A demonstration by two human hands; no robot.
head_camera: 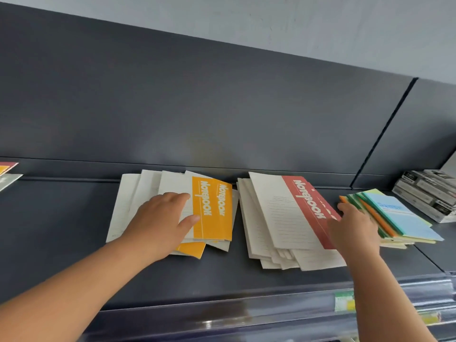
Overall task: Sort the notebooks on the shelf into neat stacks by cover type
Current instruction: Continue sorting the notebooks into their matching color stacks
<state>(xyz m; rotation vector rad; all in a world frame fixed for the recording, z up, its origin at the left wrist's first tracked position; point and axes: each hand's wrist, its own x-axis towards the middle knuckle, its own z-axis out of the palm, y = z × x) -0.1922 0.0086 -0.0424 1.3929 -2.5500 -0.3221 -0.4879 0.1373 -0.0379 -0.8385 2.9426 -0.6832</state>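
Note:
A loose, fanned pile of orange-striped notebooks (212, 208) lies on the dark shelf (61, 230) left of centre. My left hand (160, 223) rests flat on that pile, fingers spread, thumb near the orange stripe. To its right lies a fanned pile of red-striped notebooks (283, 218). Farther right sits a stack of pastel notebooks (404, 215) with a light blue cover on top. My right hand (352, 230) lies between the red pile and the pastel stack, fingers against the pastel stack's left edge. Whether it grips anything is hidden.
A stack of black-and-white books (429, 193) stands at the far right against the back panel. A few notebooks (7, 174) poke in at the left edge. A clear price rail (271, 314) with labels runs along the shelf's front lip.

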